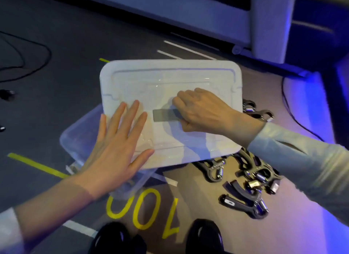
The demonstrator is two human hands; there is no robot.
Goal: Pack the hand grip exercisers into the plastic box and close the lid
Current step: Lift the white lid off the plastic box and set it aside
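step: lid handling, packing not begun | left hand (115,146) flat, fingers spread on translucent rounded lid (188,79) | right hand (200,112) pinching grey tape strip (164,115) mid-lid | clear plastic box (79,138) under lid, skewed left | black sprung hand grip exercisers (247,189) heaped right of lid | next: probably lift lid clear, load grips
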